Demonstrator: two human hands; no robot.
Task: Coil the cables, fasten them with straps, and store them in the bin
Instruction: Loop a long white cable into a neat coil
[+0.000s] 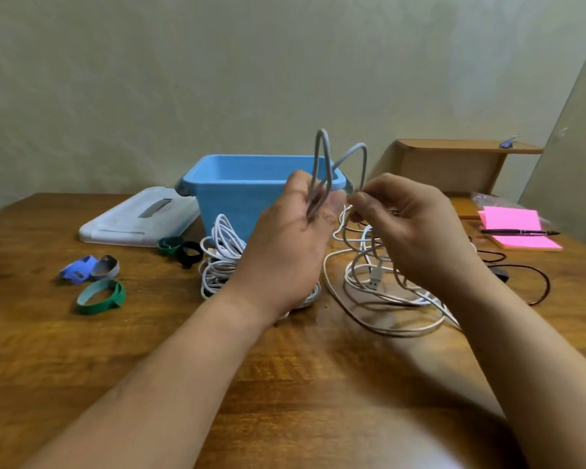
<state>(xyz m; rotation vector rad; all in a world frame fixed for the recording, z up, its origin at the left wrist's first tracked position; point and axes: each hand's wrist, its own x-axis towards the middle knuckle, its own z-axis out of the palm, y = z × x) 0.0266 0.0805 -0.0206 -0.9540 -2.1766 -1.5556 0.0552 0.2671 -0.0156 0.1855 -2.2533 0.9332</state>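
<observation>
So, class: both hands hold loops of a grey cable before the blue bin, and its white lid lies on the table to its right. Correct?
No. In the head view the white lid lies on the table left of the blue bin, not right. The left hand and right hand do hold the grey cable in loops before it.

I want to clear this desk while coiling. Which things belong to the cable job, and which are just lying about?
Job: looped grey cable, tangled white cables, green strap ring, blue strap ring, blue plastic bin, white plastic lid.
Lying about: pink sticky notes, black pen, brown wooden shelf.
</observation>
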